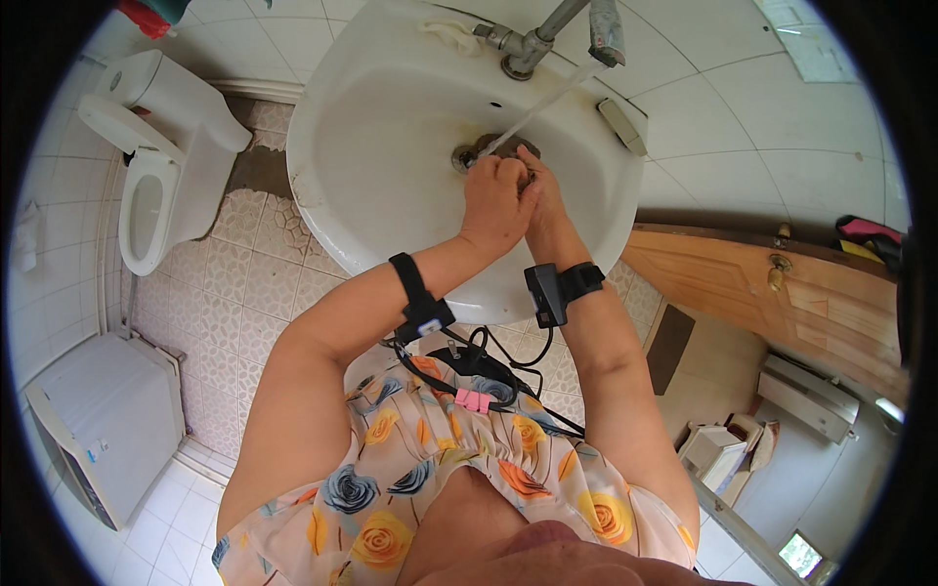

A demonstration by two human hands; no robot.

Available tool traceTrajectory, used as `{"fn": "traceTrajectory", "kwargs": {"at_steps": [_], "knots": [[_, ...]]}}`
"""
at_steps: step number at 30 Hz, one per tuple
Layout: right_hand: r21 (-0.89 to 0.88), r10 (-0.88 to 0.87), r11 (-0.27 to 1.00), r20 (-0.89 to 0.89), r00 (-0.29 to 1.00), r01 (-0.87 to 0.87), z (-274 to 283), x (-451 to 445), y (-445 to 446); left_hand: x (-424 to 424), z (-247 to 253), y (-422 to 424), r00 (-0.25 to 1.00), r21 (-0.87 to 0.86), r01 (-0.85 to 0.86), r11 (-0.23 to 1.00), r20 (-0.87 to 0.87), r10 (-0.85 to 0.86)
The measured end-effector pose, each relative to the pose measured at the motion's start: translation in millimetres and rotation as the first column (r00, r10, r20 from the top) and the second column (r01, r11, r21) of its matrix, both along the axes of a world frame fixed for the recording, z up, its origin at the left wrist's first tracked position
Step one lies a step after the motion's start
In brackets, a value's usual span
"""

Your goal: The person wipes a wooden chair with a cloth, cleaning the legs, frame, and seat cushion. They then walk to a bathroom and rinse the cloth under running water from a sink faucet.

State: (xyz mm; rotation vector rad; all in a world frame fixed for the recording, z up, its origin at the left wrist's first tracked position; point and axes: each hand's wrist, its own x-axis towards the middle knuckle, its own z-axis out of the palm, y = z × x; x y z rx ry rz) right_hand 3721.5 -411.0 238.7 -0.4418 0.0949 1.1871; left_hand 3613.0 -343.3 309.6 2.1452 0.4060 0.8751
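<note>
Both hands are together low in a white ceramic washbasin (381, 139), close to its drain (463, 158). Between and just beyond them is a wet, dark brown item (524, 146), perhaps a cloth; the fingers hide much of it. My left hand (498, 198) lies over the near side with its fingers curled against the item. From the right, my right hand (546, 192) holds it, the two hands touching. A stream of water (546, 102) falls from the grey faucet spout (607, 44) onto the item and the drain area.
A bar-shaped pale object (621, 126) rests on the basin's right rim, and a whitish piece of soap or cloth (451, 35) on the back ledge. Left stand a toilet (150, 205) with lid raised and a washing machine (117, 417). A wooden door (828, 293) is right.
</note>
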Motion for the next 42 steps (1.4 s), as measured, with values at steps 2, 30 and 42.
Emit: {"fn": "traceTrajectory", "kwargs": {"at_steps": [2,30,42], "knots": [[0.075,0.004,0.997,0.015,1.0,-0.005,3,-5,2,15,8,14,0.998,0.071,0.022,0.997,-0.056,-0.018],[-0.687,0.346,0.603,0.683,0.644,0.405,25,-22,-7,29,-7,96,0.992,-0.985,0.013,0.169,-0.009,-0.127],[-0.316,-0.135,0.934,0.118,0.984,0.166,36,-41,26,31,-21,37,0.951,-0.109,-0.144,0.983,-0.289,0.108]]}}
